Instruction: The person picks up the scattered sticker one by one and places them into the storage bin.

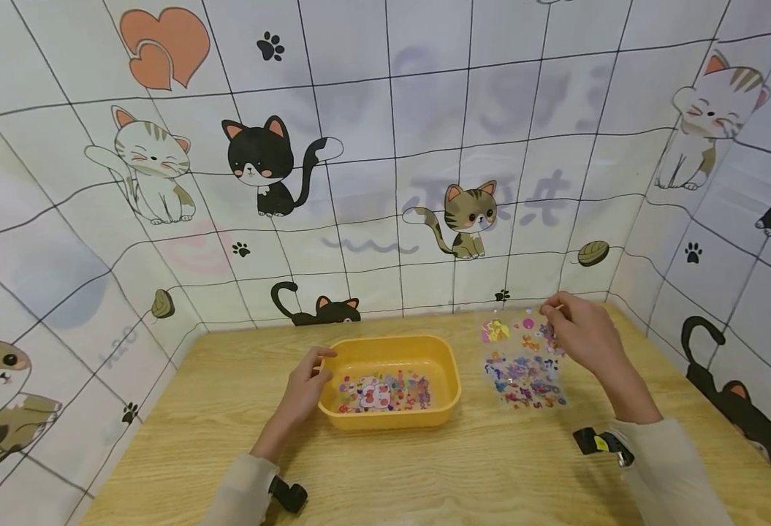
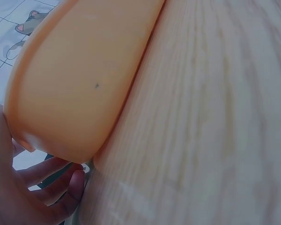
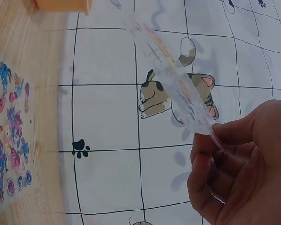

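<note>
In the head view my right hand [image 1: 585, 332] pinches the edge of a clear sticker sheet [image 1: 528, 341] with colourful figures on it. The right wrist view shows this sheet [image 3: 178, 84] nearly edge-on between thumb and fingers, raised off the table. Below it, another sticker sheet [image 1: 526, 383] with many small coloured figures lies flat on the table. My left hand [image 1: 306, 380] grips the left end of a yellow plastic basin [image 1: 395, 420], fingers at its rim. Inside the basin lie clear sheets of small stickers [image 1: 414, 391] and a pink-and-white character sticker [image 1: 375, 393].
The wood-grain table [image 1: 424, 475] meets a wall [image 1: 359, 219] covered in cat-print sheeting at the back and both sides. Dark wrist cameras [image 1: 288, 495] are strapped to both sleeves.
</note>
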{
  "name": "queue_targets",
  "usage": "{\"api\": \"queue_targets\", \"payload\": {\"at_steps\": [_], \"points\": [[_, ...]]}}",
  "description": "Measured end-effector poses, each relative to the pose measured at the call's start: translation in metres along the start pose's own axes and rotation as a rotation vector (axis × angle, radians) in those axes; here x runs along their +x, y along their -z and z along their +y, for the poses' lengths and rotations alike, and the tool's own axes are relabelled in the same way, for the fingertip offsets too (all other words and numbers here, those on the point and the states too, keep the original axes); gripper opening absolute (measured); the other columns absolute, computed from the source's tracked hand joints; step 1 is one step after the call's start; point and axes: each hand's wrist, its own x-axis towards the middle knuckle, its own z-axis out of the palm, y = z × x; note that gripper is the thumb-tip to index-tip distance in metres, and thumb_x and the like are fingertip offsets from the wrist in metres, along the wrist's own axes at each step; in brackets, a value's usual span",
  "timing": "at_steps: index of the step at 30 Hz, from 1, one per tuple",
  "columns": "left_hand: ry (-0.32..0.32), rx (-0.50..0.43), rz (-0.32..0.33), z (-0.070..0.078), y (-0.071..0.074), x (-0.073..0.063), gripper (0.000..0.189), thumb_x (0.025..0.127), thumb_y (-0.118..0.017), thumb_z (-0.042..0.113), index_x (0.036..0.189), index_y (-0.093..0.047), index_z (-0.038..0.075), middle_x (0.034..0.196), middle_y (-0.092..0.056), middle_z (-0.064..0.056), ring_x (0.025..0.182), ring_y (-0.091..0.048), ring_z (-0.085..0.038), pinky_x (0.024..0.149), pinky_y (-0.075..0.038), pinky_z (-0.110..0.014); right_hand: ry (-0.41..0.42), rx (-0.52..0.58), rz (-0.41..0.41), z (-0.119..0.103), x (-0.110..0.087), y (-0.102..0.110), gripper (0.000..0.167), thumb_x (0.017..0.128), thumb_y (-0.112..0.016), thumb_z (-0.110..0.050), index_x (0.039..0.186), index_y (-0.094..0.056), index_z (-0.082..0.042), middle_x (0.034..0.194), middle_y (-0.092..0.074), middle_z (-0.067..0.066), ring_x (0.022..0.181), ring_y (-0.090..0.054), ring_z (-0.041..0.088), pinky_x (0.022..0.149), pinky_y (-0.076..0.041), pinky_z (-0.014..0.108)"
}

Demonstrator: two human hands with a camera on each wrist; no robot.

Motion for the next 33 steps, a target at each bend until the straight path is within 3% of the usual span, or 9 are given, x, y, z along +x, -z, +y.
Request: {"api": "queue_targets", "payload": {"at_steps": [9,17,24,33], "points": [[0.001,0.000,-0.005,0.002,0.000,0.000,0.032,0.098,-0.054,0.009,0.127,-0.062,0.018,0.142,-0.061,-0.017,0.122,-0.060,-0.036,0.101,-0.050,-0.051,0.005,0.003,0.044,-0.002,-0.002,0.001,0.035,0.110,-0.045,-0.029,0.118,-0.066,-0.003,0.072,-0.065,0.007,0.054,-0.054,0.018,0.047,-0.037,0.032],[0.005,0.004,-0.004,0.002,-0.001,0.000,0.032,0.098,-0.054,0.009,0.128,-0.062,0.018,0.142,-0.061,-0.015,0.121,-0.061,-0.035,0.101,-0.051,-0.051,0.011,0.016,0.024,-0.010,-0.004,-0.005,0.036,0.110,-0.043,-0.029,0.119,-0.065,-0.002,0.076,-0.068,0.008,0.057,-0.057,0.017,0.049,-0.038,0.032],[0.002,-0.016,-0.010,0.001,0.001,-0.001,0.033,0.097,-0.055,0.008,0.129,-0.061,0.018,0.138,-0.063,-0.018,0.112,-0.063,-0.032,0.094,-0.053,-0.043,0.008,0.014,0.026,-0.015,-0.003,-0.012,0.037,0.110,-0.043,-0.030,0.120,-0.066,-0.003,0.077,-0.068,0.009,0.055,-0.056,0.018,0.048,-0.037,0.032],[-0.014,-0.008,-0.008,0.001,0.000,0.000,0.033,0.097,-0.055,0.008,0.128,-0.062,0.018,0.138,-0.062,-0.017,0.118,-0.060,-0.034,0.097,-0.051,-0.047,-0.009,-0.004,0.018,-0.025,0.003,-0.008,0.037,0.110,-0.043,-0.030,0.120,-0.065,-0.002,0.075,-0.067,0.007,0.055,-0.054,0.019,0.048,-0.036,0.033]]}}
